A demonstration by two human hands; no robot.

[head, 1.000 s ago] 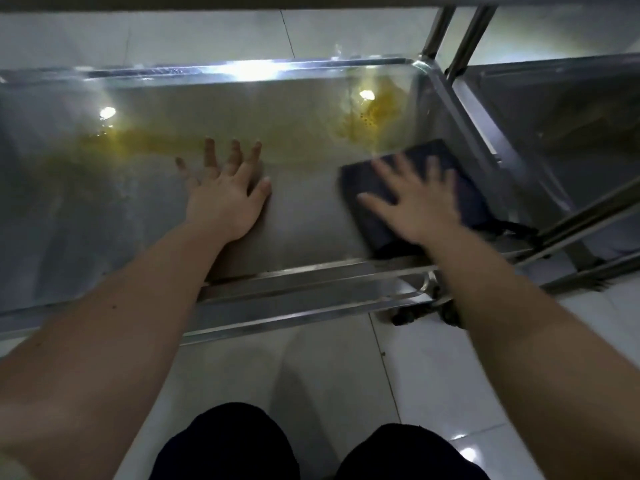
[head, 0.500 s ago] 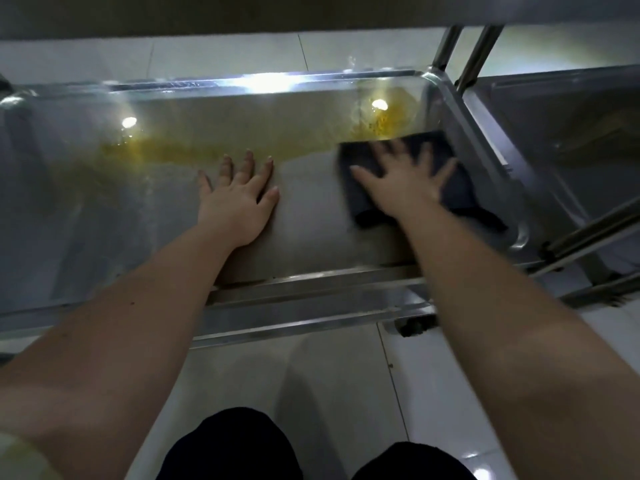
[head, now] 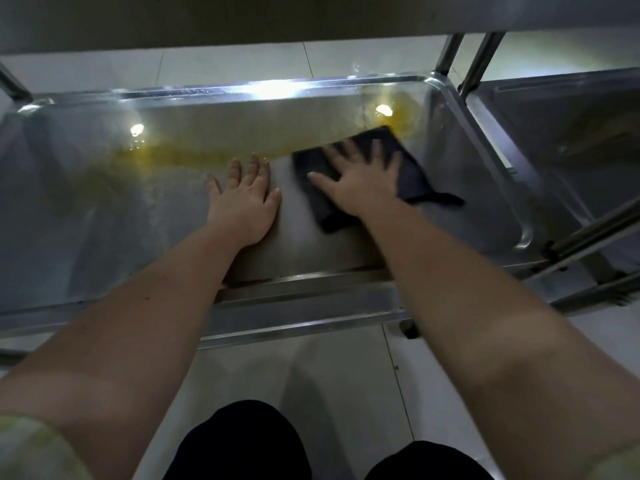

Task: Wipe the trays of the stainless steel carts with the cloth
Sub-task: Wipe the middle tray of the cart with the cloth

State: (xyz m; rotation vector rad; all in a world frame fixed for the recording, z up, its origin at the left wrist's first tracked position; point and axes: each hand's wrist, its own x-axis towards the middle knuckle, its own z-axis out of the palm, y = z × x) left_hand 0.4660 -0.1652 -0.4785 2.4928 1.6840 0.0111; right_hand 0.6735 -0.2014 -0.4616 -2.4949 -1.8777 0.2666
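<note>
Pressing the cloth (head: 412,180) to the tray (head: 86,220), right hand (head: 360,183) lies fingers spread; left hand (head: 244,206), apparently flat, beside it.

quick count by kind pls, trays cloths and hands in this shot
steel trays: 2, the near tray and the second tray to its right
cloths: 1, the dark cloth on the near tray
hands: 2, the left hand flat on the near tray, the right hand pressing the dark cloth
total: 5
</note>
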